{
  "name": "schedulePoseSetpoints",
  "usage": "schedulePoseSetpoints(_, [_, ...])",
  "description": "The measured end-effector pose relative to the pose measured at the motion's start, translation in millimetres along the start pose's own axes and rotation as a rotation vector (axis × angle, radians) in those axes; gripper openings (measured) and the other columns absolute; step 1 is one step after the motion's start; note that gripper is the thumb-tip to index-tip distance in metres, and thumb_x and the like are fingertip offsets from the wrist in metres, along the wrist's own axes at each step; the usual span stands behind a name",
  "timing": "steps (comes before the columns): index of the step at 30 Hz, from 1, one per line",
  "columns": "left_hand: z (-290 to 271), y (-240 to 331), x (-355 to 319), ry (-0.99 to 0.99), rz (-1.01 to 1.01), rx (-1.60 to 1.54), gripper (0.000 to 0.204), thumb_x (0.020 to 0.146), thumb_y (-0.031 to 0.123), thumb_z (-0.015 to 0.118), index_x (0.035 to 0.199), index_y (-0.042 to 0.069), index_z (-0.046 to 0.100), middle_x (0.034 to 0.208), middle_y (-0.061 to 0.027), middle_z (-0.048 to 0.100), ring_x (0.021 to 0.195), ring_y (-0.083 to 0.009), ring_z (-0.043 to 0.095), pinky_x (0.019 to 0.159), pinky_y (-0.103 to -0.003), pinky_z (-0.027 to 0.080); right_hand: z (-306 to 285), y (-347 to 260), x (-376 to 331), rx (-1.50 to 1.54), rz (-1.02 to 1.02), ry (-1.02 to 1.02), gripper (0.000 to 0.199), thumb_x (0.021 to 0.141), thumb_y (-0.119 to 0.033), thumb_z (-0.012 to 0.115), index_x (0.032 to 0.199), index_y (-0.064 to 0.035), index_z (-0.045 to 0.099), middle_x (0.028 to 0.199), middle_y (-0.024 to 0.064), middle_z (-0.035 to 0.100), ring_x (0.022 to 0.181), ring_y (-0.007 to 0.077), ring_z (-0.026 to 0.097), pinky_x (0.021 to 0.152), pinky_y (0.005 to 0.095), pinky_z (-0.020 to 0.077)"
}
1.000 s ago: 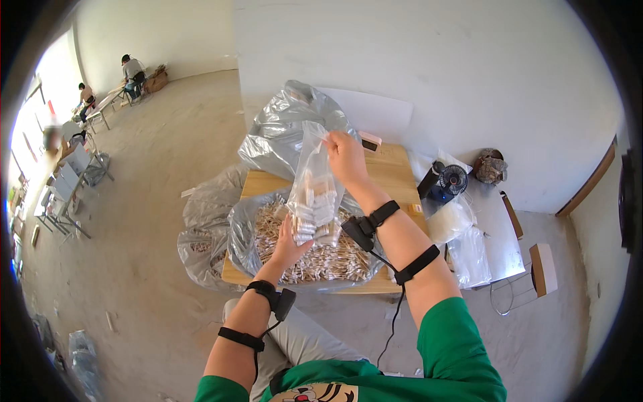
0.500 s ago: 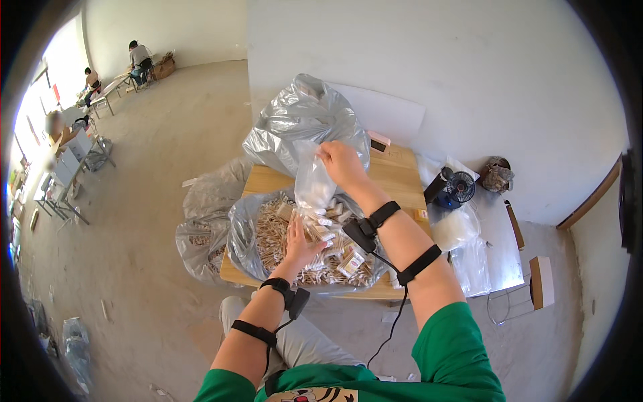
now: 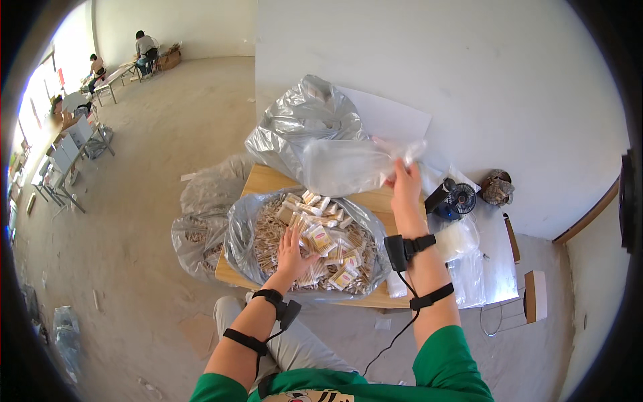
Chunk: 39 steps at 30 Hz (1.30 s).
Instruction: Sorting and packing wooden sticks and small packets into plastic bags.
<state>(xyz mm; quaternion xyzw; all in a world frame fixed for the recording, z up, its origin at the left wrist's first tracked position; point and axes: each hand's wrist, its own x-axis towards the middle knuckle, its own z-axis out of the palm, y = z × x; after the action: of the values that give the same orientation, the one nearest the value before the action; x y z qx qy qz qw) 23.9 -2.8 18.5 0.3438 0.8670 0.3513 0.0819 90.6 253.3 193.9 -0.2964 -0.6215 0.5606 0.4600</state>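
Observation:
My right hand (image 3: 405,184) pinches one end of a clear plastic bag (image 3: 341,164), which stretches out sideways to the left above the table and looks empty. My left hand (image 3: 291,254) rests with fingers spread on a heap of small packs of cotton swabs (image 3: 321,240). Around and beneath these packs lie many loose cotton swabs (image 3: 268,234). All of them sit in a wide-open grey plastic bag (image 3: 236,231) on the wooden table (image 3: 260,179).
A large silvery plastic bag (image 3: 305,117) stands at the table's back. More swab-filled bags (image 3: 194,234) are at the left. A side table at the right carries a small black fan (image 3: 461,197) and clear bags (image 3: 462,241). Several people sit at tables far left.
My right hand has moved right, pulling the clear bag from over the heap to a sideways position. More small packs now show on the heap. My left hand stays there, slightly lower.

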Motion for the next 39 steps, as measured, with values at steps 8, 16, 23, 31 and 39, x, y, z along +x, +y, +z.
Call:
schedulePoseSetpoints(8, [-32, 7, 7, 0.295, 0.114, -0.429, 0.068, 0.082, 0.028, 0.063, 0.133, -0.004, 0.031, 0.134, -0.0244, 0.035, 0.125, -0.0380, 0.032, 0.105, -0.042, 0.026, -53, 62, -67, 0.571, 0.407, -0.038, 0.014, 0.089, -0.021, 0.058, 0.094, -0.0090, 0.053, 0.076, 0.0016, 0.060, 0.061, 0.0136, 0.059, 0.053, 0.0293, 0.0515])
schedulePoseSetpoints(16, [-108, 104, -8, 0.151, 0.462, -0.393, 0.058, 0.085, 0.025, 0.062, 0.131, -0.001, 0.037, 0.133, -0.0191, 0.040, 0.124, -0.0279, 0.038, 0.100, -0.037, 0.034, -80, 1, -155, 0.157, 0.264, -0.410, 0.016, 0.089, -0.018, 0.059, 0.099, -0.0046, 0.058, 0.073, 0.0006, 0.060, 0.058, 0.0075, 0.056, 0.051, 0.0219, 0.0460])
schedulePoseSetpoints(23, [-81, 150, -51, -0.273, 0.624, -0.584, 0.047, 0.081, 0.029, 0.069, 0.115, 0.000, 0.054, 0.093, -0.0092, 0.064, 0.089, -0.0189, 0.059, 0.082, -0.032, 0.045, -119, -47, -205, -0.037, 0.100, -0.668, 0.020, 0.087, -0.013, 0.061, 0.104, -0.0021, 0.057, 0.075, 0.0001, 0.059, 0.060, 0.0066, 0.056, 0.053, 0.0215, 0.0448])
schedulePoseSetpoints(31, [-57, 173, -93, -0.373, 0.279, -0.650, 0.025, 0.090, 0.023, 0.058, 0.085, -0.001, 0.064, 0.067, -0.0027, 0.059, 0.062, -0.0085, 0.055, 0.060, -0.022, 0.045, -207, -38, -239, 0.037, 0.224, -0.362, 0.013, 0.084, -0.009, 0.062, 0.094, -0.0018, 0.057, 0.073, 0.0005, 0.058, 0.066, 0.0077, 0.060, 0.056, 0.0214, 0.0482])
schedulePoseSetpoints(39, [-17, 197, -121, -0.516, 0.242, -0.670, 0.024, 0.090, 0.022, 0.057, 0.082, -0.001, 0.062, 0.070, -0.0018, 0.059, 0.065, -0.0079, 0.055, 0.062, -0.021, 0.046, -282, -18, -275, -0.094, 0.170, -0.046, 0.012, 0.084, -0.013, 0.063, 0.088, -0.0017, 0.060, 0.075, 0.0003, 0.059, 0.061, 0.0061, 0.053, 0.052, 0.0212, 0.0436])
